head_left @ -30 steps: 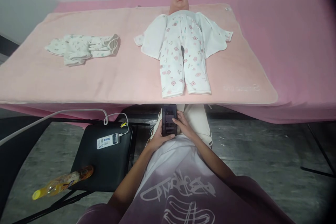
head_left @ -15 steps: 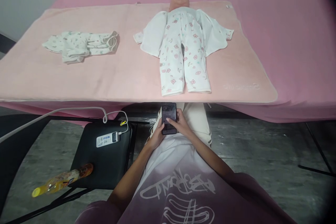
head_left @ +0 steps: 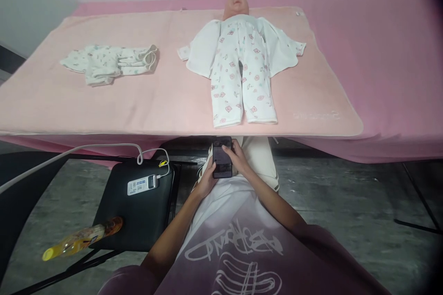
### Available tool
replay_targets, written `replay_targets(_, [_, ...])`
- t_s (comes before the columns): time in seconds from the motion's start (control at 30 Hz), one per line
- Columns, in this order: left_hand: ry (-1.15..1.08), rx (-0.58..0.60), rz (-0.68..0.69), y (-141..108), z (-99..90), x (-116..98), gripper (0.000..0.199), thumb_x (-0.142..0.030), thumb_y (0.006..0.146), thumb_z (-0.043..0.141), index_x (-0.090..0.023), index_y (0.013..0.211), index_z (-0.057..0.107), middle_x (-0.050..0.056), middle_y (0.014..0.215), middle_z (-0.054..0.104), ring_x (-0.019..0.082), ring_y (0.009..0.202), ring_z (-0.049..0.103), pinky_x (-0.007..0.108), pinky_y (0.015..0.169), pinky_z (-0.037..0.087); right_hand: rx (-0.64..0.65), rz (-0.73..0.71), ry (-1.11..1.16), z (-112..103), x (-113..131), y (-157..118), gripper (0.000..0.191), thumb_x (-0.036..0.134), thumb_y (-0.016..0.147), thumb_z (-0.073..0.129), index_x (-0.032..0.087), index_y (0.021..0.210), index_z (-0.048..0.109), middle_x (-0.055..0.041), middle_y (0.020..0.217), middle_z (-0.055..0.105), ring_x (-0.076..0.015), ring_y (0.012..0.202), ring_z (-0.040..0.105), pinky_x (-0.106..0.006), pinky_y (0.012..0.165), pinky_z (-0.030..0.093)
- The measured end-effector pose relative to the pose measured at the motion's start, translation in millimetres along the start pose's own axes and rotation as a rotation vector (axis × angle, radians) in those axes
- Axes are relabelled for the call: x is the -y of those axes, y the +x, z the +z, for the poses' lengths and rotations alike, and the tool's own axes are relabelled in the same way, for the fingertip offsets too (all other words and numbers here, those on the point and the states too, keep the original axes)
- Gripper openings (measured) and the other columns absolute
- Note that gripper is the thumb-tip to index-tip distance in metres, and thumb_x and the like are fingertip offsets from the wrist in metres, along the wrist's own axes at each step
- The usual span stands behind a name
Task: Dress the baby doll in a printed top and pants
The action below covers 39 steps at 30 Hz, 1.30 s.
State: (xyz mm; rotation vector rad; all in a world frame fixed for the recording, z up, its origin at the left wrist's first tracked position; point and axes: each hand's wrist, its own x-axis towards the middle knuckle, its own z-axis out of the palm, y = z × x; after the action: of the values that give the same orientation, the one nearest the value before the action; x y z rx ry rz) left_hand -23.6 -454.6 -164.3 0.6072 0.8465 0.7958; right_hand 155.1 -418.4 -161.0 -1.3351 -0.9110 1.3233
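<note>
A dark smartphone point(head_left: 222, 166) rests between my two hands over my lap, its lit screen facing up. My left hand point(head_left: 206, 180) grips its left edge near the bottom. My right hand point(head_left: 238, 159) wraps the right edge, with the thumb over the upper part of the screen. Past the table edge lies a baby doll point(head_left: 236, 5) on its back, in white patterned pants point(head_left: 228, 78) and a white top with the sleeves spread out. A folded patterned baby outfit point(head_left: 104, 63) lies to the left on the pink mat point(head_left: 166, 101).
A black chair point(head_left: 138, 221) stands at my left, holding a white power bank point(head_left: 141, 185) with a white cable point(head_left: 86, 146) and a bottle with a yellow cap point(head_left: 79, 238). The pink-covered table point(head_left: 387, 64) runs across the front.
My right thumb has moved up the phone screen from about its middle. The view has tilted slightly; the doll and the clothes stay put.
</note>
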Motion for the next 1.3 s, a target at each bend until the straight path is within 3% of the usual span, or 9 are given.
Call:
replay_targets(0.2, [0.056,-0.014,0.018,0.3,-5.7,3.4,0.077,-0.061,0.103,0.071,-0.042,0.173,0.044,0.004,0.176,0.053,0.032,0.163,0.051,0.052,0.133,0.046,-0.027,0.010,-0.062,10.9,6.4,6.0,0.044,0.058,0.094,0.078,0.029,0.123,0.064,-0.0041,0.124,0.080,-0.0278,0.119,0.075,-0.043,0.110,0.058])
replay_targets(0.33, [0.062,-0.037,0.000,0.9,-10.6,6.6,0.080,-0.062,0.102,0.073,-0.040,0.173,0.046,0.004,0.180,0.048,0.033,0.168,0.045,0.051,0.135,0.044,-0.044,0.012,-0.068,14.4,8.4,4.8,0.052,0.060,0.092,0.082,0.029,0.130,0.065,-0.0051,0.128,0.081,-0.0277,0.118,0.077,-0.044,0.108,0.060])
replay_targets(0.63, [0.046,-0.030,-0.003,1.4,-9.8,8.6,0.083,-0.063,0.100,0.076,-0.042,0.174,0.045,0.002,0.183,0.042,0.033,0.171,0.039,0.052,0.137,0.041,-0.061,0.003,-0.102,16.1,10.8,4.7,0.063,0.062,0.086,0.088,0.028,0.134,0.065,-0.0056,0.123,0.082,-0.0271,0.115,0.078,-0.043,0.108,0.061])
replay_targets(0.8, [-0.019,-0.027,-0.006,-2.1,-4.1,3.3,0.082,-0.059,0.100,0.078,-0.039,0.174,0.046,0.006,0.176,0.053,0.034,0.167,0.045,0.052,0.138,0.040,-0.052,-0.012,-0.076,15.4,10.0,3.5,0.051,0.065,0.097,0.075,0.029,0.130,0.064,-0.0042,0.125,0.082,-0.0261,0.117,0.077,-0.040,0.108,0.060])
replay_targets(0.9, [-0.086,-0.066,-0.022,-2.3,-1.1,2.6,0.083,-0.055,0.096,0.085,-0.037,0.171,0.052,0.006,0.172,0.058,0.032,0.168,0.045,0.047,0.139,0.038,-0.059,-0.019,-0.116,17.0,7.6,4.1,0.057,0.063,0.089,0.085,0.028,0.130,0.064,-0.0035,0.122,0.083,-0.0259,0.111,0.079,-0.040,0.103,0.062])
replay_targets(0.97, [-0.109,-0.074,-0.018,-1.3,1.0,2.5,0.076,-0.054,0.096,0.085,-0.039,0.165,0.059,0.002,0.169,0.062,0.030,0.169,0.043,0.043,0.139,0.040,-0.063,-0.022,-0.133,17.4,6.4,4.5,0.061,0.062,0.085,0.089,0.029,0.130,0.064,-0.0032,0.120,0.083,-0.0258,0.108,0.079,-0.040,0.101,0.062])
replay_targets(1.07, [-0.137,-0.070,-0.008,-3.3,0.5,0.5,0.060,-0.063,0.098,0.080,-0.038,0.151,0.070,0.000,0.159,0.070,0.032,0.168,0.046,0.043,0.134,0.046,-0.048,-0.048,-0.084,13.2,4.6,2.8,0.047,0.066,0.095,0.076,0.029,0.123,0.065,-0.0029,0.121,0.081,-0.0254,0.113,0.076,-0.040,0.103,0.060])
replay_targets(1.17, [-0.180,-0.166,-0.028,-20.1,-14.1,-4.0,0.059,-0.067,0.095,0.081,-0.031,0.141,0.075,0.005,0.147,0.078,0.035,0.158,0.059,0.049,0.130,0.052,-0.019,-0.062,0.024,1.1,0.4,-4.3,0.042,0.067,0.101,0.065,0.028,0.114,0.066,-0.0027,0.106,0.079,-0.0229,0.099,0.073,-0.037,0.092,0.059])
replay_targets(1.3, [-0.106,-0.482,0.025,-72.3,-57.6,-11.0,0.060,-0.066,0.093,0.079,-0.024,0.136,0.075,0.010,0.137,0.081,0.037,0.144,0.070,0.055,0.123,0.058,-0.015,-0.028,0.119,-21.0,-10.2,-18.5,0.043,0.066,0.101,0.064,0.025,0.113,0.067,-0.0019,0.090,0.073,-0.0191,0.080,0.065,-0.033,0.081,0.055])
